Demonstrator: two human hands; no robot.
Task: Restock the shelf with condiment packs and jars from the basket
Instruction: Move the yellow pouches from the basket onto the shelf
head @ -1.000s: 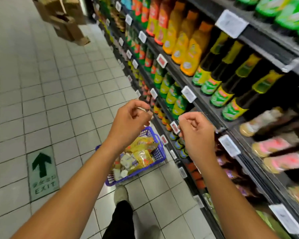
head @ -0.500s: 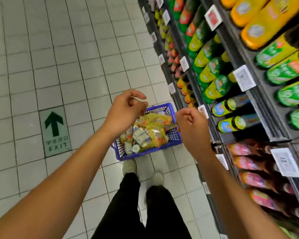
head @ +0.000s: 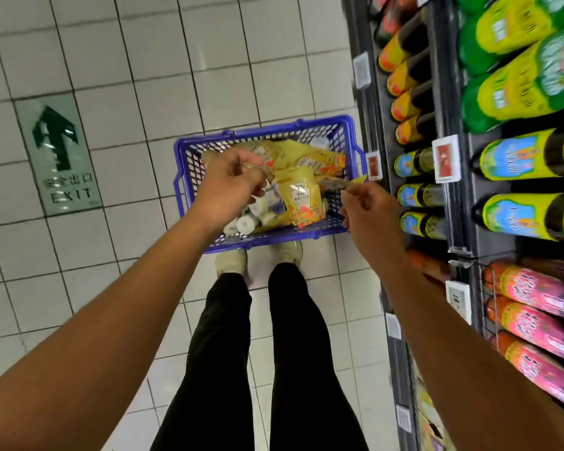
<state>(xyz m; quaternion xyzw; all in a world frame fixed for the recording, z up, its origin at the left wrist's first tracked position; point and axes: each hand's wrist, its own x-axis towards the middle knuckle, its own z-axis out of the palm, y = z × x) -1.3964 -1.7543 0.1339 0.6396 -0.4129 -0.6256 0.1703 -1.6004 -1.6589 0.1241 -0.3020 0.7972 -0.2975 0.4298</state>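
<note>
Pick step, I'd say. Basket (head: 183, 177) sits on the floor, shelf (head: 461, 206) just to its right. Yellow condiment packs (head: 302, 196) are heaped inside, jars (head: 246, 223) at its near-left corner. Left grip (head: 228, 187) is over the basket's middle, fingers curled at a pack edge. Right grip (head: 368, 209) is curled at its right rim. Can't tell if either holds anything. Next move needs a firm pinch on one pack, a lift clear of the rim, then a swing right to the shelf.

A blue basket (head: 261, 130) is sitting on the tiled floor (head: 144, 60) ahead of the shoes (head: 232, 263), holding yellow packs (head: 302, 198) and white-lidded jars (head: 246, 224). The left hand (head: 228, 187) and right hand (head: 370, 211) are hovering over it, fingers curled; contact with the packs is unclear. Bottles (head: 515, 219) are lining the shelf (head: 458, 222) at right.
</note>
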